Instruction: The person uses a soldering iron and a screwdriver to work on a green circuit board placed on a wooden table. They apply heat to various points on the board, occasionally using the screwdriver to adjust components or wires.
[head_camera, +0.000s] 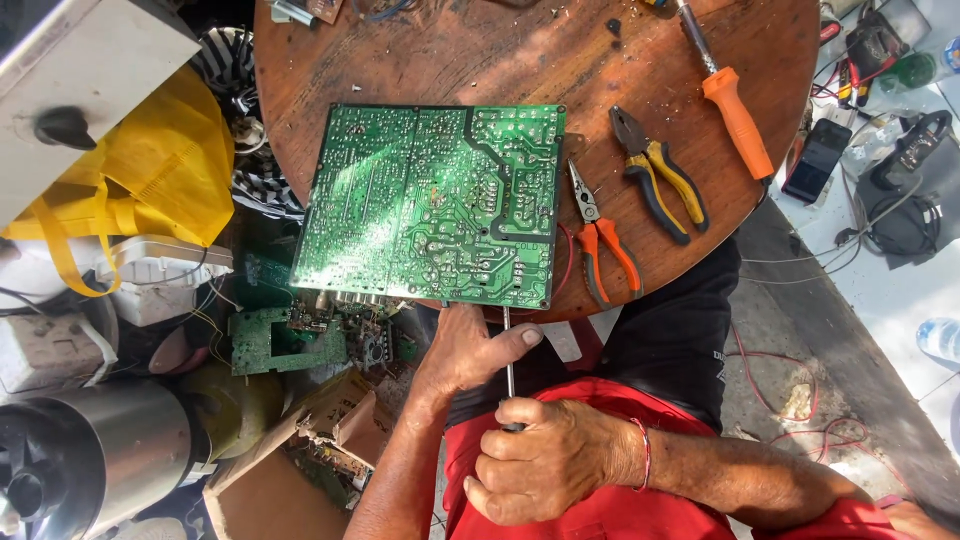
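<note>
The right hand (545, 460) is clenched round the handle of a screwdriver (508, 355), whose thin shaft runs straight up to the near edge of the green board (432, 205). The left hand (468, 350) rests just below that same edge, fingers together underneath and the thumb laid across beside the shaft; whether it grips the board itself cannot be told. The board lies solder side up, its near edge overhanging the rim of the surface (480, 60), a round brown wooden top, worn and flecked with debris.

Just right of the board lie red-handled pliers (600, 240), nose pointing away from the person. Further right of the board are larger pliers with black and yellow handles (655, 175), and beyond them an orange-handled screwdriver (725, 95) slanting toward the far rim. The wood above the board is mostly bare.

Left of the board, off the surface, sits a yellow bag (150, 165). Below the board's left corner lie smaller green boards (285, 340), a torn cardboard box (290, 450) and a steel pot (95, 455). Right of the board, past the rim, a black phone (817, 160) and tangled cables (880, 210) rest on pale ground. The near rim is crowded by the person's red-clad lap.
</note>
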